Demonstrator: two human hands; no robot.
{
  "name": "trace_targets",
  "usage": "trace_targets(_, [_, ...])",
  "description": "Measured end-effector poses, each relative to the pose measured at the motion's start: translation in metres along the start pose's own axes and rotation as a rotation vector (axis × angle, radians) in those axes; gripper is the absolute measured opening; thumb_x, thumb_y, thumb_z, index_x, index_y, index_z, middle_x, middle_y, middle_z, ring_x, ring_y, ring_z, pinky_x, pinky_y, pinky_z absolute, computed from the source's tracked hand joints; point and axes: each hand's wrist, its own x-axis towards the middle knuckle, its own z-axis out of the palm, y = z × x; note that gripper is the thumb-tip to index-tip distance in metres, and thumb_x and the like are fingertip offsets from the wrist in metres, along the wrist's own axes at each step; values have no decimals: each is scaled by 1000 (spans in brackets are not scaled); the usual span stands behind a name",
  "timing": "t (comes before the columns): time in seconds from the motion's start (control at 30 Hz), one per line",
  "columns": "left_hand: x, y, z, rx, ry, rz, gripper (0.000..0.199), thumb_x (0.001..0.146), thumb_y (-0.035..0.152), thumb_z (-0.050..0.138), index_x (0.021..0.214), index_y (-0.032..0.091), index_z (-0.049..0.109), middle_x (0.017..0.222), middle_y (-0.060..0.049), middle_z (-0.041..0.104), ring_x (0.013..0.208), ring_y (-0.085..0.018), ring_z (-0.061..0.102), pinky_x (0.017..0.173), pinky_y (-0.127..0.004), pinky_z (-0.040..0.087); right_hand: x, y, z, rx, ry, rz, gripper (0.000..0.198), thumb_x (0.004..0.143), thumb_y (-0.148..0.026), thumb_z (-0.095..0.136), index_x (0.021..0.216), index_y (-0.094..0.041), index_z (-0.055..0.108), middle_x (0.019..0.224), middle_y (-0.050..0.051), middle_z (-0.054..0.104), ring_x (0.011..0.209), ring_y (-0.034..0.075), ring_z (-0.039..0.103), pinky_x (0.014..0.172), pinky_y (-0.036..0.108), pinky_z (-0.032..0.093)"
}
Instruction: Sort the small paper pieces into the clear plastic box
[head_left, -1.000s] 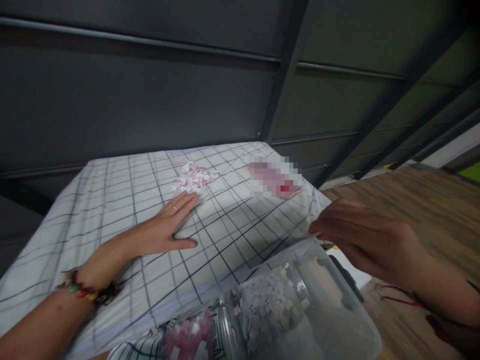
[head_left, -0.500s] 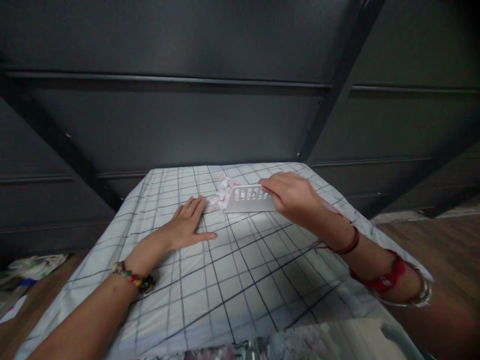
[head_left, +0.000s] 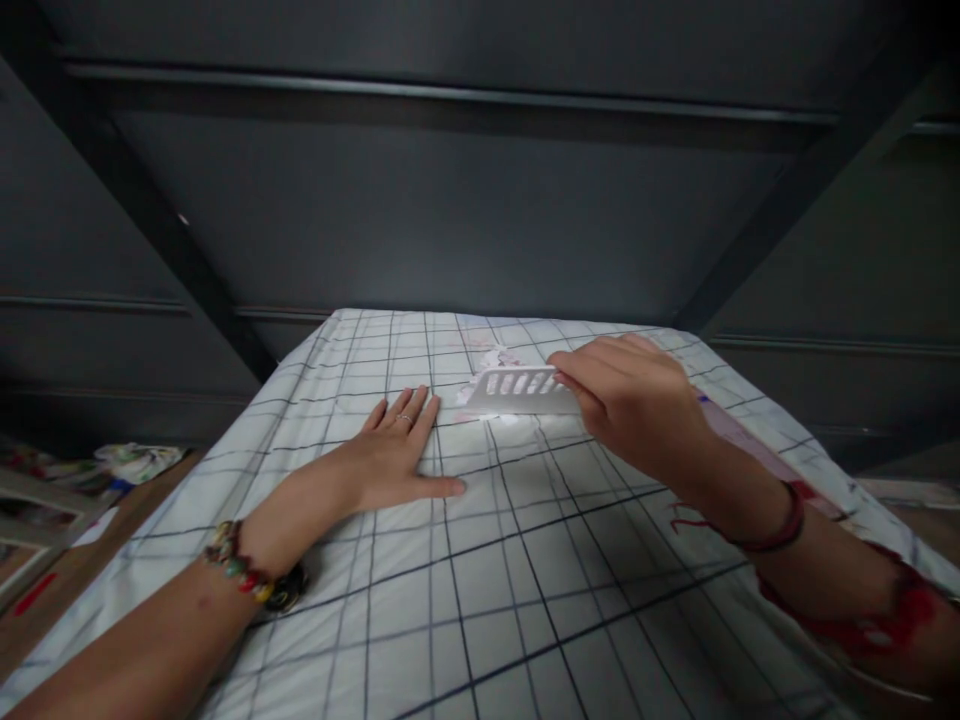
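My right hand (head_left: 637,390) is closed around the right end of a white slotted plastic piece (head_left: 517,392), which stands tilted on edge on the checked cloth (head_left: 420,600). Small white paper scraps (head_left: 499,357) lie in a loose heap behind it, and a few bits show along its lower edge. Just left of the scraps, my left hand (head_left: 390,455) rests flat on the cloth, fingers spread and holding nothing. A ring is on one of its fingers. My right fingers hide the far end of the slotted piece.
A dark panelled wall (head_left: 450,210) rises directly behind the cloth-covered surface. A pinkish flat strip (head_left: 750,440) lies beyond my right wrist. On the floor at left are a crumpled cloth (head_left: 142,460) and a pale frame (head_left: 45,500).
The slotted piece has come closer to my left hand, and the scraps now sit more behind it than beside it. My left hand stays flat. The camera view has shifted.
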Motion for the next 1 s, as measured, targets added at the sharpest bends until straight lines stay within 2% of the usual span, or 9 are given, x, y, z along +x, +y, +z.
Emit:
trace_targets(0.2, [2,-7,6,-28,62,64,114,80,79,40,152,0,0,155,-26,-8,145,-37,-5,115,-54,6,11,-3,-8,-23,-122,-22,25,84,-9,44,71,-18,63,66,2,64,60,15,52,65,29,36])
trace_targets(0.37, [1,-6,4,-60,47,44,114,80,78,42,152,1,0,156,-25,-8,144,-39,-5,115,-54,7,11,-2,-18,-44,-106,-34,23,83,-9,44,73,-18,63,69,3,65,61,16,51,64,30,35])
trace_targets(0.6, [2,-5,3,-26,36,36,113,82,77,44,152,-1,1,155,-25,-9,144,-37,-7,115,-53,7,0,-2,-24,0,-149,-43,20,84,-10,46,77,-17,63,61,1,61,57,16,50,63,29,37])
trace_targets(0.77, [2,-9,7,-21,75,72,109,84,76,40,152,-1,3,154,-27,-7,144,-38,-6,114,-55,9,-3,2,-36,-101,-126,-16,23,84,-11,45,68,-19,59,61,2,60,55,16,47,62,29,36])
trace_targets(0.9, [3,-10,8,-34,94,87,107,85,76,39,152,0,5,154,-27,-5,144,-39,-5,114,-57,9,-7,3,-33,-103,-158,0,23,84,-10,45,68,-19,60,61,2,61,56,16,47,62,29,36])
trace_targets(1.0, [3,-9,8,-28,79,61,106,86,74,42,152,0,5,155,-27,-5,144,-38,-6,115,-55,9,-9,3,-27,-126,-133,6,23,84,-9,45,69,-18,61,63,3,62,59,17,50,64,30,38])
